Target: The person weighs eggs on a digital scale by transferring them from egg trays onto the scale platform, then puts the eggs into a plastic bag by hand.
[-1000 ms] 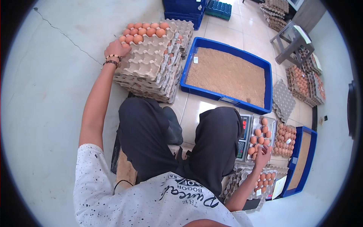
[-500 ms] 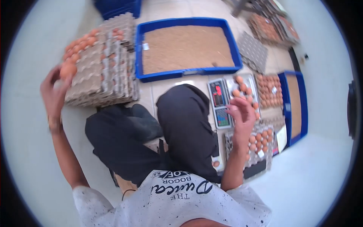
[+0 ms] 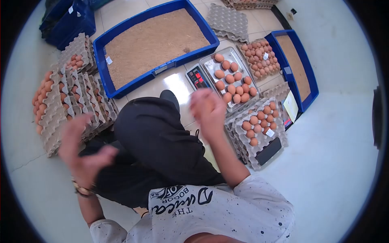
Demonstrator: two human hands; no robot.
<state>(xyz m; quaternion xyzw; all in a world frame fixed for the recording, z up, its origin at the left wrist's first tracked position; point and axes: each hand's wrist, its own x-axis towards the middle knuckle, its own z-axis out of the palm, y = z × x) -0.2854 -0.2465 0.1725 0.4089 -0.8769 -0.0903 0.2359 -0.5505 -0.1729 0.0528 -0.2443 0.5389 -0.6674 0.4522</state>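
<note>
My left hand (image 3: 83,152) is blurred by motion, its thumb and fingers spread with nothing between them, over my left leg and near the tall stack of egg trays (image 3: 56,117). My right hand (image 3: 208,113), also blurred, is curled around what looks like an egg (image 3: 208,106), mostly hidden by the fingers. It is just in front of the digital scale (image 3: 197,77), whose red digits are lit and partly covered by the hand. Several brown eggs (image 3: 231,79) lie loose on the scale's metal pan (image 3: 208,60).
A large blue tray (image 3: 156,72) of brown granular material lies ahead, a smaller one (image 3: 312,97) at right. Beyond the scale stands a full egg tray (image 3: 259,58). Stacked trays (image 3: 243,152) bearing eggs and a black phone (image 3: 268,151) sit at right. Blue crates (image 3: 69,26) stand far left.
My view has turned to the right. My left hand has come back from the tray stack and let go of its egg. My right hand has moved off the scale pan and closed.
</note>
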